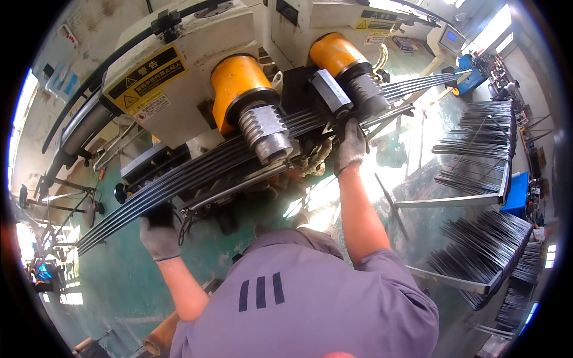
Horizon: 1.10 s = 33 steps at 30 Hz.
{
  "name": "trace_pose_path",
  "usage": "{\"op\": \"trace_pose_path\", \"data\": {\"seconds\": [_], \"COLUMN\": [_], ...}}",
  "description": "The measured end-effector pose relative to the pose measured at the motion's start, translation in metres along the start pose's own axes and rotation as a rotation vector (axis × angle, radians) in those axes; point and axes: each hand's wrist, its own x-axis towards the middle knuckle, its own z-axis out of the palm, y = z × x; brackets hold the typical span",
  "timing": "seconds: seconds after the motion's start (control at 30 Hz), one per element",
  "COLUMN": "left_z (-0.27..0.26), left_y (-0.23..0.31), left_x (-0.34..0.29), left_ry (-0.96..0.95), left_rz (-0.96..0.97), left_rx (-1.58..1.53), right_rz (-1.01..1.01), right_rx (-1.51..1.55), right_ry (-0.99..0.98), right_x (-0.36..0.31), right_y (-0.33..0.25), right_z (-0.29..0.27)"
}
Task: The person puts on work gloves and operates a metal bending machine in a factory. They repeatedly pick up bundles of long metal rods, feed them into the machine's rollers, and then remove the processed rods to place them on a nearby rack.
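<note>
Several long dark metal rods (197, 173) lie side by side, slanting from the lower left up to the far right across two machine heads. At their left end, my left hand (160, 237) in a grey glove with dark fingers grips them from below, its fingertips partly hidden. My right hand (351, 146), gloved too, is closed at the underside of the rods beside a dark metal block (330, 92); its fingers are partly hidden. Two orange cylinders (242, 83) (335, 53) with ridged steel ends (264, 132) stick out over the rods.
White machine housings (197, 36) with a yellow-black warning label (146, 80) stand ahead. Below the rods runs a metal bar (236, 186). Racks piled with thin dark rods (483, 134) (477, 250) stand on the right. A brown tube (160, 337) lies at lower left on the green floor (128, 298).
</note>
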Motion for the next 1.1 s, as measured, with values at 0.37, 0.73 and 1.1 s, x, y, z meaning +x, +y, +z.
{"op": "trace_pose_path", "data": {"seconds": [0.37, 0.73, 1.1], "left_z": [0.015, 0.175, 0.326], "left_y": [0.043, 0.119, 0.076], "left_x": [-0.002, 0.001, -0.017], "left_ry": [-0.194, 0.013, -0.135], "left_rz": [0.133, 0.719, 0.813], "left_rx": [0.003, 0.654, 1.03], "right_rz": [0.232, 0.45, 0.258], "right_rx": [0.229, 0.316, 0.396], "right_ry": [-0.131, -0.151, -0.243], "right_x": [0.016, 0.031, 0.09], "right_y": [-0.02, -0.026, 0.008], "right_z": [0.015, 0.018, 0.023]}}
